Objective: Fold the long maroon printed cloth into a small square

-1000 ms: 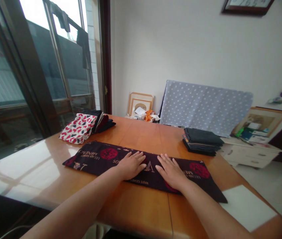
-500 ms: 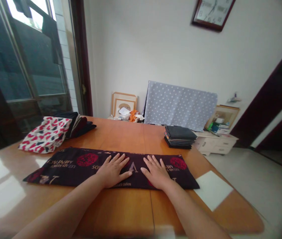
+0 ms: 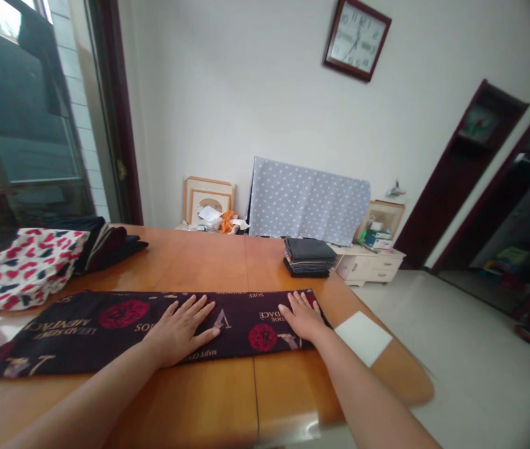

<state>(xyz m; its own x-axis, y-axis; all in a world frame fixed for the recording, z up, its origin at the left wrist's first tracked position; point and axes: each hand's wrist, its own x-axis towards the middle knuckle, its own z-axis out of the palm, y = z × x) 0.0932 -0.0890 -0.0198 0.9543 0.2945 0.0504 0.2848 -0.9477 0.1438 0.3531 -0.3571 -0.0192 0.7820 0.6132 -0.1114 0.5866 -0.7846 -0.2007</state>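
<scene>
Room, upper left of frame: glass door [image 3: 22,112], dark frame, garment hanging outside. Back wall: wall clock [image 3: 357,40], now fully in view; two doorways [image 3: 480,149] at far right, newly in view. Against the wall, centre: picture frames [image 3: 207,201], orange item [image 3: 227,222], polka-dot cloth [image 3: 309,201]. Right of these: framed picture [image 3: 381,218] on white drawers [image 3: 363,267].

Wooden table [image 3: 190,262], glossy. Far left on it: heart-print cloth [image 3: 24,269], touching dark clothes [image 3: 106,244]. Back centre: folded stack [image 3: 308,258]. Near right edge: white sheet [image 3: 363,337].

Front of table: dark printed cloth [image 3: 78,330], lying flat and long, its right end just beside the sheet, nothing on it but the hands. Left hand [image 3: 178,333] and right hand [image 3: 302,317] lie flat on it, fingers spread, well apart, wider than before. Right hand now sits near the cloth's right end.
</scene>
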